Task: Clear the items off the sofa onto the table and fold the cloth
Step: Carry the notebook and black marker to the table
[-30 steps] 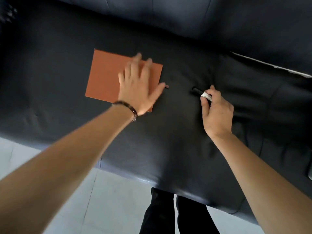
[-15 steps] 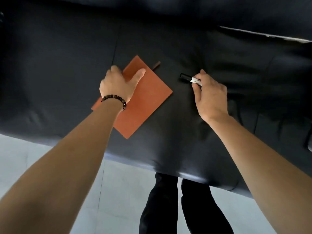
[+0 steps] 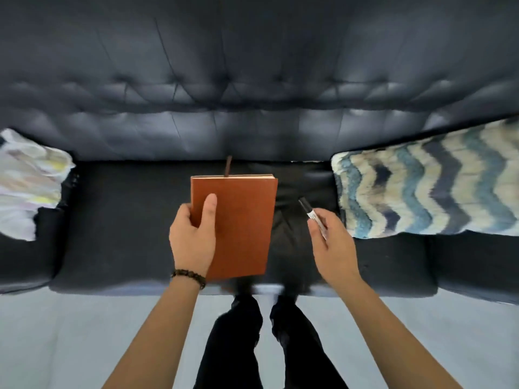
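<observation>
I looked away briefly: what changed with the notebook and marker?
The left hand, which lay flat on the notebook, now grips it and has lifted it off the sofa. The right hand kept its grip on the marker and raised it too.

Only view: head cam, wide-angle, looks fwd + steeply down onto sofa (image 3: 258, 113), close range.

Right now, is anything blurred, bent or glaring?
Head view: brown hardcover notebook and black marker sharp; zigzag fuzzy cushion and crumpled white cloth smear at the edges; the lens bends the tufted black leather sofa, soft glare on its backrest.
</observation>
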Action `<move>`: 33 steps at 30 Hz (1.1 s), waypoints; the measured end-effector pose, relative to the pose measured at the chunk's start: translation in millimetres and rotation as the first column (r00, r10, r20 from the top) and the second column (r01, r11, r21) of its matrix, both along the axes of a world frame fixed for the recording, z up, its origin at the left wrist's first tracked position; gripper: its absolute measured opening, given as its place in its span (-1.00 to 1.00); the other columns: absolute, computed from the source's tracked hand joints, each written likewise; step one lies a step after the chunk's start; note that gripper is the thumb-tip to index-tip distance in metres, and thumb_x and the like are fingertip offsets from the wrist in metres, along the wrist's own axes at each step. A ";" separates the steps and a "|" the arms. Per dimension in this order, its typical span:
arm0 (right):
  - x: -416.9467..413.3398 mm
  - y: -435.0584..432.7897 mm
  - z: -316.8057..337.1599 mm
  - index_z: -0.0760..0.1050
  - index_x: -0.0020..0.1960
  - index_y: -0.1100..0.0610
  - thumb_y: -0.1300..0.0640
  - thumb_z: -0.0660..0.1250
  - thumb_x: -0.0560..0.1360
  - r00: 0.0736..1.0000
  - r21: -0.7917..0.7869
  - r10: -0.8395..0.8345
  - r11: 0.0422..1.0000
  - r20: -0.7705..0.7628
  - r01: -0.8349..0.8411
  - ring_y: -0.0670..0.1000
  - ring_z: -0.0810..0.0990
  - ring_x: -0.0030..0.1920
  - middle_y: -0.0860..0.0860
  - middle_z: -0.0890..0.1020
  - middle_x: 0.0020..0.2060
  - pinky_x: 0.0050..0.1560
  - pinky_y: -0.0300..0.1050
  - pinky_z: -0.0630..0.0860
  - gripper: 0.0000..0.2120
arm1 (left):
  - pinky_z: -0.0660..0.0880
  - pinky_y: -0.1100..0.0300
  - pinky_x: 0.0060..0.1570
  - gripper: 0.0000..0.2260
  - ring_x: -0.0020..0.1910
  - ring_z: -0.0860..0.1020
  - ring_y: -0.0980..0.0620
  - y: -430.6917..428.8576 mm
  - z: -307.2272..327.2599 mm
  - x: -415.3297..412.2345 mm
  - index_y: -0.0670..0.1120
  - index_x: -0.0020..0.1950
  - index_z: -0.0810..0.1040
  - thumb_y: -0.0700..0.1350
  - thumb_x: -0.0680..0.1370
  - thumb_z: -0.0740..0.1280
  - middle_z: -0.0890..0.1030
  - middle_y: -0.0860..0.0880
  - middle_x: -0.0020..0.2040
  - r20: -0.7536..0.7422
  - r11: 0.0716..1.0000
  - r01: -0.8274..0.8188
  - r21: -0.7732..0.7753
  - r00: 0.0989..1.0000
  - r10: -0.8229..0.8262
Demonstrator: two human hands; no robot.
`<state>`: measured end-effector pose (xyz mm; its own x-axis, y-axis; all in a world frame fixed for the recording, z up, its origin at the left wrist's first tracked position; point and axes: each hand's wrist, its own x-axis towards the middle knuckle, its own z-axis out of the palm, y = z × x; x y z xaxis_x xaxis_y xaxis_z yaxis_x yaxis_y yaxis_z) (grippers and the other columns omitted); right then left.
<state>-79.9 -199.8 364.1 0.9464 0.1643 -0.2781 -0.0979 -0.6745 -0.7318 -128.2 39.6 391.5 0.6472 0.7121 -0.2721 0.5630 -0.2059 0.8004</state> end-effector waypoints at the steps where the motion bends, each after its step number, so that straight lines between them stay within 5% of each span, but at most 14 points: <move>1: -1.0 -9.0 30.0 0.47 0.24 -0.04 0.01 0.21 0.64 0.999 0.044 -0.037 0.998 0.036 0.036 -0.20 0.53 0.03 -0.18 0.59 0.05 0.01 -0.30 0.43 -0.80 | 0.43 0.35 -0.34 -0.64 -0.37 0.49 0.32 -4.3 36.1 3.2 0.04 -0.16 0.50 0.33 0.48 0.27 0.57 0.15 -0.30 0.065 1.000 0.028 -0.011 0.997 -0.028; 4: -10.6 -31.0 112.6 0.45 0.15 -0.18 0.03 0.28 0.61 0.977 0.177 -0.157 0.975 0.142 0.131 -0.27 0.53 0.04 -0.24 0.58 0.01 -0.03 -0.49 0.37 -0.85 | 0.44 0.50 -0.34 -0.74 -0.30 0.52 0.36 -16.8 131.8 2.4 0.10 -0.13 0.49 0.28 0.48 0.27 0.58 0.30 -0.27 0.245 0.990 0.139 0.040 0.959 -0.144; 9: -55.6 -53.7 206.2 0.45 0.11 -0.27 -0.04 0.28 0.61 0.897 0.320 -0.353 0.910 0.265 0.264 -0.20 0.58 0.02 -0.28 0.61 -0.04 -0.03 -0.39 0.47 -0.87 | 0.41 0.49 -0.31 -0.80 -0.29 0.48 0.34 -19.6 232.7 -30.0 0.15 -0.11 0.46 0.25 0.55 0.25 0.55 0.32 -0.24 0.509 0.962 0.183 0.202 0.820 -0.263; 13: -116.8 -51.4 240.1 0.44 0.10 -0.36 -0.14 0.26 0.59 0.779 0.399 -0.547 0.817 0.307 0.416 -0.21 0.61 -0.04 -0.28 0.62 -0.05 -0.08 -0.39 0.50 -0.87 | 0.49 0.47 -0.19 -0.88 -0.15 0.54 0.33 -10.3 263.1 -57.8 0.24 -0.03 0.47 0.24 0.57 0.23 0.59 0.32 -0.11 0.633 0.919 0.328 0.219 0.669 -0.390; 18: -213.1 -28.9 251.6 0.47 0.11 -0.29 -0.15 0.26 0.58 0.545 0.428 -0.794 0.605 0.268 0.671 -0.14 0.54 -0.30 -0.19 0.61 -0.23 -0.34 -0.40 0.44 -0.88 | 0.51 0.45 -0.21 -0.85 -0.17 0.54 0.29 7.8 270.1 -80.7 0.30 -0.02 0.48 0.31 0.54 0.23 0.59 0.31 -0.12 0.634 0.849 0.473 0.236 0.587 -0.503; 21: -274.7 -17.3 245.0 0.48 0.07 -0.31 -0.09 0.28 0.59 0.436 0.379 -0.874 0.487 0.216 0.787 -0.17 0.58 -0.20 -0.22 0.62 -0.18 -0.24 -0.45 0.45 -0.88 | 0.48 0.47 -0.22 -0.84 -0.16 0.53 0.34 1.2 254.9 -92.0 0.32 -0.04 0.46 0.35 0.52 0.21 0.57 0.37 -0.12 0.607 0.791 0.570 0.224 0.554 -0.571; 24: -349.0 -16.8 246.1 0.49 0.06 -0.31 -0.05 0.31 0.58 0.290 0.318 -0.939 0.336 0.185 0.887 -0.17 0.54 -0.25 -0.21 0.61 -0.21 -0.26 -0.47 0.41 -0.86 | 0.44 0.49 -0.30 -0.81 -0.21 0.52 0.44 -34.6 244.3 -115.6 0.30 -0.11 0.42 0.37 0.51 0.19 0.54 0.44 -0.19 0.546 0.694 0.688 0.213 0.505 -0.668; 26: -384.9 -16.4 251.9 0.50 0.06 -0.31 -0.07 0.32 0.57 0.196 0.310 -0.963 0.247 0.185 0.918 -0.16 0.52 -0.27 -0.20 0.60 -0.24 -0.30 -0.47 0.40 -0.87 | 0.42 0.55 -0.34 -0.80 -0.23 0.53 0.45 -60.0 246.5 -125.8 0.30 -0.12 0.42 0.38 0.50 0.18 0.57 0.32 -0.23 0.542 0.623 0.756 0.200 0.444 -0.713; 30: -482.0 -34.0 261.2 0.50 0.06 -0.28 -0.07 0.30 0.58 -0.100 0.344 -0.975 -0.027 0.197 0.938 -0.16 0.47 -0.33 -0.18 0.58 -0.27 -0.33 -0.43 0.40 -0.89 | 0.41 0.58 -0.32 -0.77 -0.23 0.54 0.42 -150.4 274.0 -172.4 0.19 -0.12 0.40 0.32 0.55 0.18 0.56 0.22 -0.25 0.574 0.360 0.889 0.282 0.145 -0.806; 33: -544.4 -54.4 255.7 0.50 0.06 -0.25 -0.04 0.29 0.59 -0.270 0.382 -0.942 -0.179 0.198 0.907 -0.17 0.41 -0.38 -0.13 0.54 -0.32 -0.39 -0.41 0.38 -0.89 | 0.43 0.56 -0.30 -0.89 -0.22 0.54 0.41 -216.3 288.5 -219.5 0.22 -0.09 0.40 0.20 0.59 0.21 0.57 0.40 -0.16 0.590 0.200 0.924 0.326 -0.034 -0.807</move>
